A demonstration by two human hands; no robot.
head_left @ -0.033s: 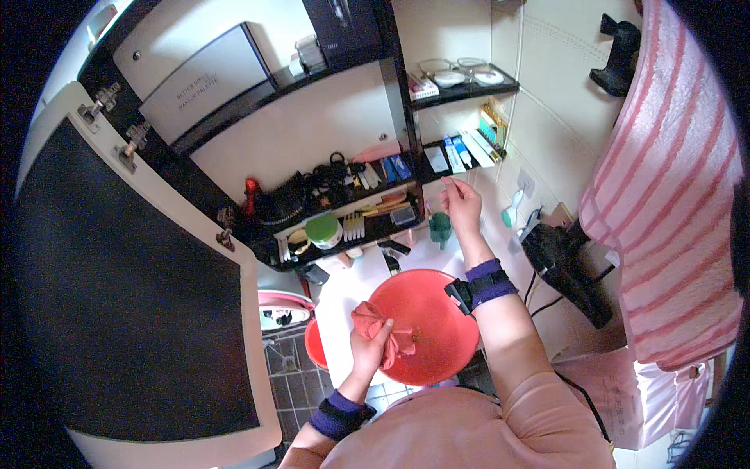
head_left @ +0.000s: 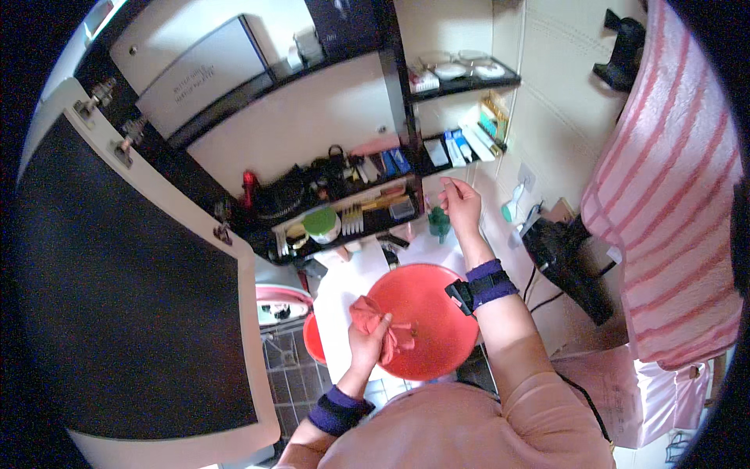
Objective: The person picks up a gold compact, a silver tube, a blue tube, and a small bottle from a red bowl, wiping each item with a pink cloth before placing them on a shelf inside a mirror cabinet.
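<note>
My left hand (head_left: 367, 346) is closed round a crumpled red cloth (head_left: 364, 314), held over the left side of a red basin (head_left: 439, 316). Part of the cloth hangs beneath my thumb, inside the basin's outline. Beyond the basin my right hand (head_left: 466, 209) is raised, with its fingers bent inward and drawn together. Whether anything small is pinched there cannot be made out. Just below those fingers stands a green cup (head_left: 439, 224). Each wrist wears a dark purple band.
Dark shelves (head_left: 336, 246) ahead hold a green-lidded jar (head_left: 321, 224), combs and small boxes. A black hair dryer (head_left: 566, 270) hangs at right, near a pink striped towel (head_left: 672, 211). An open mirror-cabinet door (head_left: 141, 289) fills the left. Another red container (head_left: 314, 340) sits lower left.
The whole view has shifted slightly, with shelves and basin a little higher in the picture. Both hands keep nearly the same pose, and the cloth stays in my left hand.
</note>
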